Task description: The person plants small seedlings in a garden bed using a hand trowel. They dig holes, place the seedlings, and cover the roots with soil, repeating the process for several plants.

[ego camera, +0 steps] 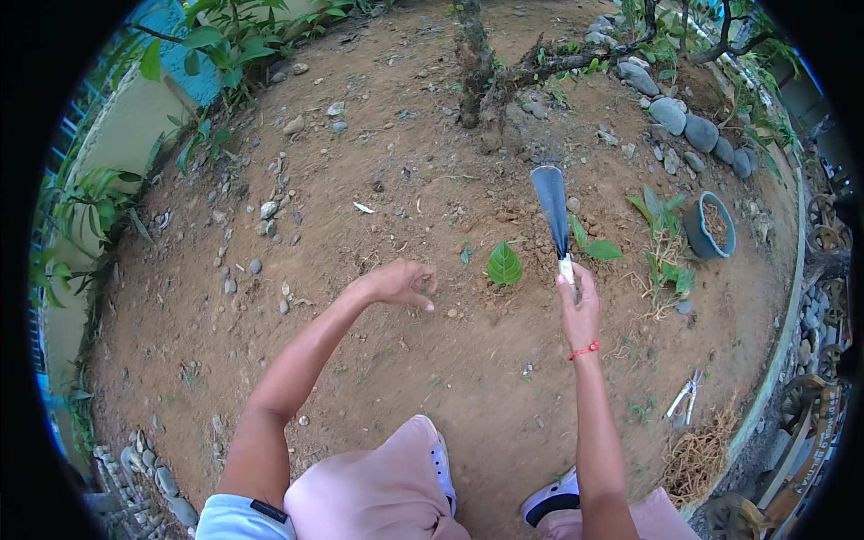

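Note:
My right hand (580,297) grips the pale handle of a garden trowel (553,206), its dark metal blade pointing away from me, above the soil. Beside the blade, on the right, a small plant with green leaves (603,250) grows by loosened clods. Left of the trowel, a single broad green leaf (505,263) stands at a patch of disturbed soil. Over bare ground to the left hovers my left hand (403,283), its fingers curled and thumb apart, with nothing seen in it.
A blue-grey pot (702,229) holding brown matter stands right of a clump of leafy plants (665,219). Pruning shears (687,398) lie near a heap of dry roots (698,455). Ahead are a tree trunk (476,67) and rounded stones (700,133). A low wall (128,121) edges the left.

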{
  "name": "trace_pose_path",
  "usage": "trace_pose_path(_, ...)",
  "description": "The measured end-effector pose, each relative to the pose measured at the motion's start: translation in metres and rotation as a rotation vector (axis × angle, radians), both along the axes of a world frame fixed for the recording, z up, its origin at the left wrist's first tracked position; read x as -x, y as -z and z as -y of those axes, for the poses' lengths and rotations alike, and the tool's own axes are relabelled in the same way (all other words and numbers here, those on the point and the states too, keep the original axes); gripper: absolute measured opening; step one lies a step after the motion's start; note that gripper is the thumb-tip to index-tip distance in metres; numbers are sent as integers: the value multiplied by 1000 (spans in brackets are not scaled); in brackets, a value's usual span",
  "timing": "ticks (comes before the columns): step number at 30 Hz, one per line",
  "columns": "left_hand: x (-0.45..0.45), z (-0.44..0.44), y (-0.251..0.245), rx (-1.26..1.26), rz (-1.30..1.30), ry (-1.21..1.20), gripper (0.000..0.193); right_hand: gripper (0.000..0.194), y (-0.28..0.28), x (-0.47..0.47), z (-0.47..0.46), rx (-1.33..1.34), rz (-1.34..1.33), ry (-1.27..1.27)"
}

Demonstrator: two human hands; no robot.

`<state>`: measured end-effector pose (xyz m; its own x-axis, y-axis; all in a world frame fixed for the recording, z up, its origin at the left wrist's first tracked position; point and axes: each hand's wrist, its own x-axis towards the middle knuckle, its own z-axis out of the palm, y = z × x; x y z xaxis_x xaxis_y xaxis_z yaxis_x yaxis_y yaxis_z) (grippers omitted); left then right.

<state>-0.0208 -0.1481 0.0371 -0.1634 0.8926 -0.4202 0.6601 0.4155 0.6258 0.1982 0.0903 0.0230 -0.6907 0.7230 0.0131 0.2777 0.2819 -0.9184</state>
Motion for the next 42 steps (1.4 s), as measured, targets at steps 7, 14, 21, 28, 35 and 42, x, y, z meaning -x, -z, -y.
trace_pose_path(7, -19, 41, 56, -54, -131, 181, 28, 32, 11, -20, 49, 137, 54, -38)
trace_pose_path(14, 12, 19, 10, -662, 705, -795, 24, 33, -6, -32, 66, 318, 30, -9)
trace_pose_path(21, 43, 51, 58, 26, -988, -307, 28, 33, -36, -39, 73, 441, 1, -53)
trace_pose_path(28, 51, -15, 27, -414, -406, -975, 32, 32, 2, -43, 77, 268, 90, -10)
trace_pose_path(35, -131, -204, -141, -333, 594, -160, 55, 35, 28, -28, 105, 173, 34, -52)
trace_pose_path(42, -152, -236, -144, -482, 615, 284, 80, 39, -11, -40, 90, 211, 125, -14)
